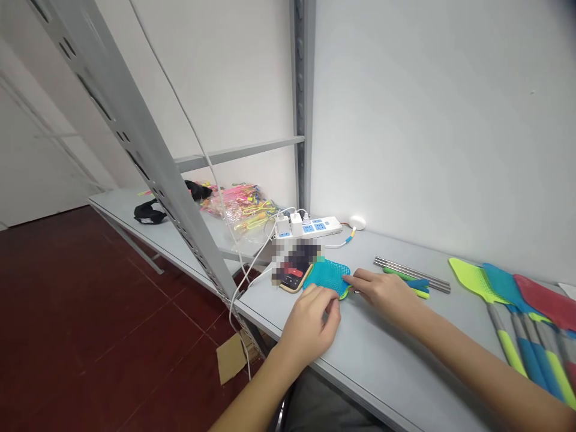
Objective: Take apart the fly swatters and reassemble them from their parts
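Observation:
A blue mesh fly swatter head (332,273) lies on the grey shelf top, with a lime-green edge (344,294) showing beneath it. My left hand (311,321) has its fingers curled over the near edge of the blue head, the thumb bent in. From the right, my right hand (384,293) holds the head's right edge with its fingertips; its thumb is mostly hidden. Behind my right hand lie several thin metal rods (411,275) and green and blue handle sleeves (420,285). A phone (294,270) touches the blue head's left side.
Several fly swatters (499,300) in lime, blue and red lie at the right. A white power strip (333,225) with chargers and a round white device (357,222) sit by the wall. Beyond the slanted grey post (148,156) are bagged colourful items (238,201). Cables hang over the shelf edge.

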Available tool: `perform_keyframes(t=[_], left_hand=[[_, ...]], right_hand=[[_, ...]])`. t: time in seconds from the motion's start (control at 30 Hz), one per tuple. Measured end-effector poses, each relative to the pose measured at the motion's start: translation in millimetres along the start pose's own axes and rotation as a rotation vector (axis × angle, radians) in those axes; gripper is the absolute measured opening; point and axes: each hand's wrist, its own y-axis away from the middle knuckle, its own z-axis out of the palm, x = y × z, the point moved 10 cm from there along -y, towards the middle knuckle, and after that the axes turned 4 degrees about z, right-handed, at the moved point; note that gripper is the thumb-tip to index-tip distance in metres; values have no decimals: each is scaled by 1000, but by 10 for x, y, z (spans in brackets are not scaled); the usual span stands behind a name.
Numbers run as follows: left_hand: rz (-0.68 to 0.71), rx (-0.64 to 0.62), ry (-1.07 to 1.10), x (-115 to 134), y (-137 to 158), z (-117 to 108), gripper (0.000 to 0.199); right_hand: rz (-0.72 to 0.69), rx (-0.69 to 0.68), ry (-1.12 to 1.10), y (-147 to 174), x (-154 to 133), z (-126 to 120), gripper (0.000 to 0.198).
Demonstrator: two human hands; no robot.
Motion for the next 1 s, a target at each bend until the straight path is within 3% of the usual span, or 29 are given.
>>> perform_keyframes(t=[0.23,0.43,0.57,0.73,0.83,0.93,1.0], left_hand=[[-26,-90,-60,2,-10,81,18],[39,-80,-99,110,-102,114,19],[131,-157,-177,341,-423,335,20],[226,-289,-223,571,-1099,863,18],[270,-300,-166,729,-1438,1160,20],[338,-276,-60,1014,-1512,1340,29],[386,-263,14,1232,-1389,1405,34]], right_hand=[[12,-21,43,52,-35,1,23],[49,183,49,295,33,-488,28],[104,367,53,627,200,-834,26],[59,610,45,1101,273,-1097,19],[125,790,-160,1339,431,-1299,16],[433,1088,-593,1651,886,-1454,27],[622,1257,-946,1823,1165,-1391,36]])
